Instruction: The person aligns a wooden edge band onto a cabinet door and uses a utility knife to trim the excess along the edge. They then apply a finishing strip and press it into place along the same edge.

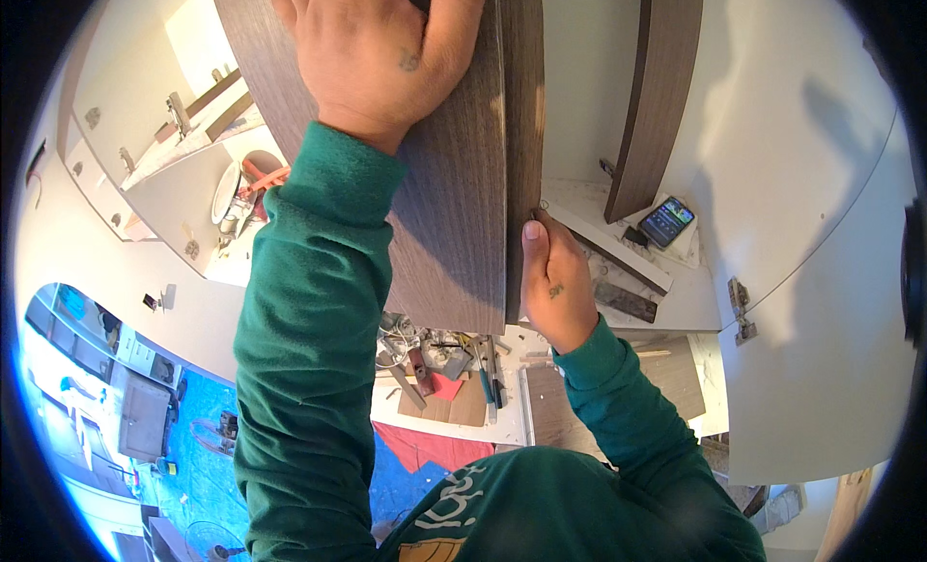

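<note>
A dark wood-grain panel (449, 185) stands in front of me, its narrow side strip (524, 108) facing right. My left hand (372, 65) lies flat on the panel's broad face near the top, thumb spread away; the fingertips run out of view. Lower down, my right hand (557, 282) is closed at the edge of the side strip, thumb pointing up along it. A tiny dark bit shows at that thumb's tip, too small to name. The right hand's other fingers are partly hidden.
Right of the panel are another dark board (657, 98), a phone (666, 221) and a white strip (618, 258). White cabinet doors with hinges (741, 311) stand open. Below lie pliers (483, 369) among tools and scraps. A blue floor sheet (203, 446) spreads at lower left.
</note>
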